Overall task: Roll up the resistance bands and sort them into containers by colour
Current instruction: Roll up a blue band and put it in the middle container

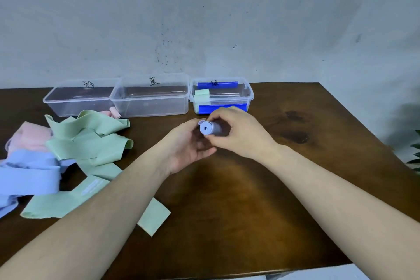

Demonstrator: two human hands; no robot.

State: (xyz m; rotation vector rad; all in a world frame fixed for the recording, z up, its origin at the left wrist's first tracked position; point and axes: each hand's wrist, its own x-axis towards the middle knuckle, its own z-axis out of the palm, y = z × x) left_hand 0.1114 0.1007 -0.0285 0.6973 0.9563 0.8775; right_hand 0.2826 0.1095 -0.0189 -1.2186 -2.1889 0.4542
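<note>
A tightly rolled blue resistance band (210, 128) is held above the middle of the table. My right hand (236, 133) grips the roll from the right and above. My left hand (189, 145) cups it from below, fingers on its left end. Three clear containers stand at the back: the left container (78, 100), the middle container (151, 98) and the right container (221, 95) with blue latches, which holds a green roll (201, 95). Loose green bands (91, 141), blue bands (29, 173) and pink bands (29, 136) lie piled at the left.
A small pink roll (114, 112) lies on the table in front of the left and middle containers. The wooden table (227, 200) ends at the right and near edges. A wall stands right behind the containers. Plant leaves (414, 154) show at the far right.
</note>
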